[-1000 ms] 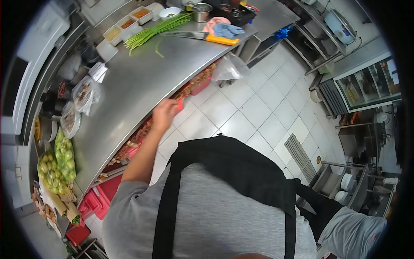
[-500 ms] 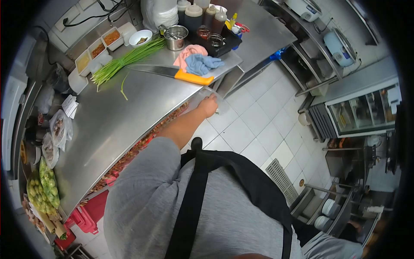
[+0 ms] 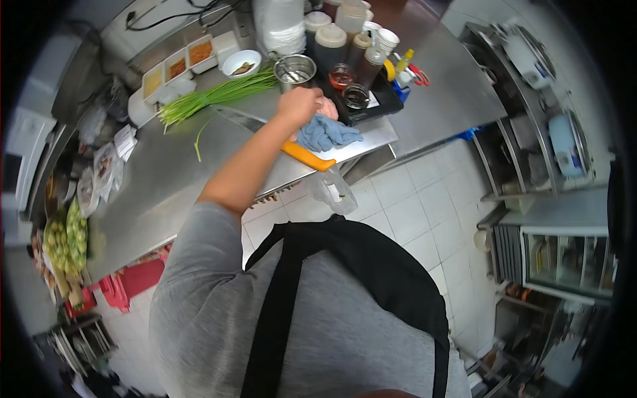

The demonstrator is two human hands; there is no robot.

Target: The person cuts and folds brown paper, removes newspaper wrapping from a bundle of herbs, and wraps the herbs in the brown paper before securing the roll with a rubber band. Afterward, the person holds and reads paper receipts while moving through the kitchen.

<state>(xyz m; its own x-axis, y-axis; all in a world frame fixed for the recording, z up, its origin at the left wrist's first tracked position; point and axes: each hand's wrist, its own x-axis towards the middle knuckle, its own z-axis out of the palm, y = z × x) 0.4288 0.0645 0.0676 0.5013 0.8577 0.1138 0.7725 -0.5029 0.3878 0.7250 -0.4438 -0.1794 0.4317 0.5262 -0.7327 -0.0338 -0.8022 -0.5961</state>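
Observation:
My left hand [image 3: 302,106] reaches over the steel counter with its fingers curled down on a pink cloth [image 3: 326,108]; the fingertips are partly hidden. A blue cloth [image 3: 326,132] lies bunched against the pink one. Beneath my forearm rests a large knife with an orange handle [image 3: 308,157], its blade pointing toward a bunch of long green stalks [image 3: 219,97]. Just beyond my hand stands a steel pot [image 3: 295,69] with a utensil in it. My right hand is out of view.
A clear plastic bag [image 3: 337,192] hangs at the counter's front edge. Sauce bottles [image 3: 330,45] and jars crowd a black tray [image 3: 379,106]. White tubs of food [image 3: 178,69] and a white bowl [image 3: 241,64] line the back. Shelves [image 3: 524,132] and a glass-door fridge [image 3: 570,259] stand right.
My left hand has left the clear plastic at the counter's edge and moved up onto the pink cloth. The whole view has shifted, and the pink cloth looks more bunched.

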